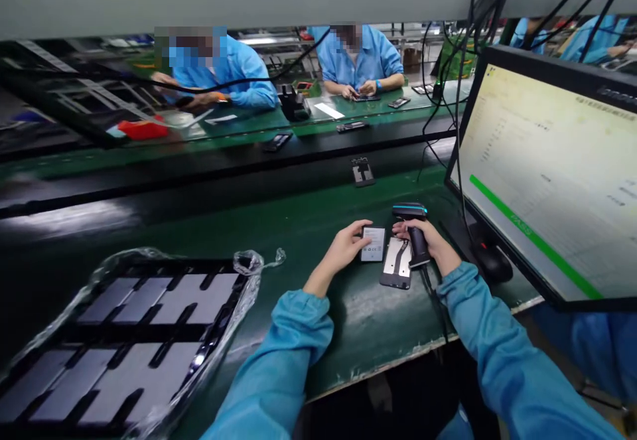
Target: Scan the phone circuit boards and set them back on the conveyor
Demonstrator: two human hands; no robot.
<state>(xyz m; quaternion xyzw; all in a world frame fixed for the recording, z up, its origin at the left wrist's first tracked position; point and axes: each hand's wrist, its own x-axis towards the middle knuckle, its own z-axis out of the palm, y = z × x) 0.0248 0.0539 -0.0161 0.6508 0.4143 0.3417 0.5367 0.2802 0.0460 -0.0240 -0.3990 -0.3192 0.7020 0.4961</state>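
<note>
In the head view, my left hand [347, 247] grips a flat phone battery [373, 245] by its edge, its white printed label facing up. My right hand [428, 235] is wrapped around the handle of a black barcode scanner [419, 247]; a blue light glows along the scanner's head. Between the hands, an open phone body [397, 271] with a silvery inner plate lies on the green bench, partly covered by the scanner and my fingers. A cable runs down from the scanner's handle.
A black tray [199, 334] of flat grey batteries in clear plastic stands at left. At right are a monitor [552, 181] reading PASS and a black mouse [490, 257]. Another phone part [363, 172] lies further back. Cables hang overhead; co-workers sit across the line.
</note>
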